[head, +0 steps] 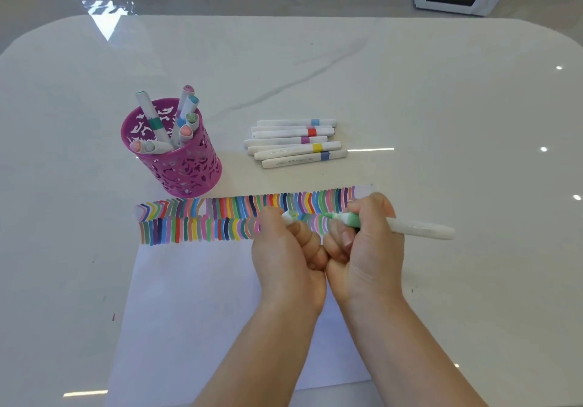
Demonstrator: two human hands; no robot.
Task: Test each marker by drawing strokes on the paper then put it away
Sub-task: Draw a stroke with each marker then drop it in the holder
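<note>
A green marker (pixel 419 229) is gripped in the curled fingers of the right hand (pixel 366 249), with its white barrel jutting out to the right and its tip pointed left. Its cap (pixel 290 216) is pinched in the curled left hand (pixel 287 249), just apart from the tip. Both hands are held over the paper (pixel 195 296), across two rows of coloured strokes (pixel 202 217) (the sheet below them is blank). A pink holder (pixel 176 166) is stood at the sheet's far left corner. Loose markers (pixel 296 143) are piled on the table (pixel 441 106) to its right.
</note>
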